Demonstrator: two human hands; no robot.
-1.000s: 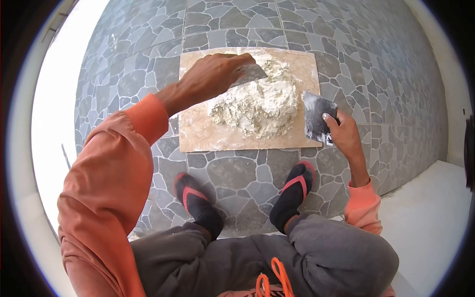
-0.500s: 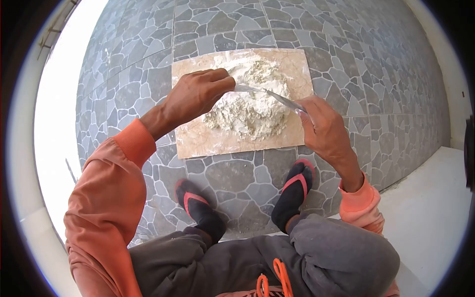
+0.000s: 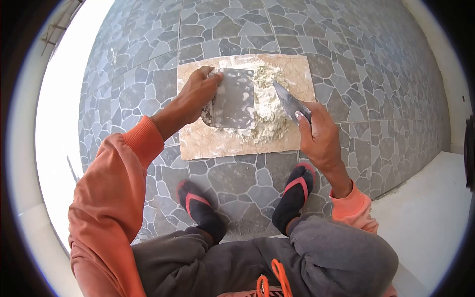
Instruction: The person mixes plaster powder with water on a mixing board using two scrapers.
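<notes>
A beige marble tile lies on the patterned grey floor, with a heap of whitish putty on it. My left hand grips a flat metal scraper by its left edge, its broad face turned up over the left part of the heap. My right hand holds a second metal scraper, its narrow blade pointing up-left at the heap's right side. The two blades are apart.
My feet in black and red sandals rest on the grey stone-pattern floor just below the tile. A pale raised ledge runs at the lower right. Bright glare fills the left edge.
Half a second ago the two blades met above the heap. Now they have parted: the left scraper lies flat-faced over the heap's left side and the right one has drawn back to the right.
</notes>
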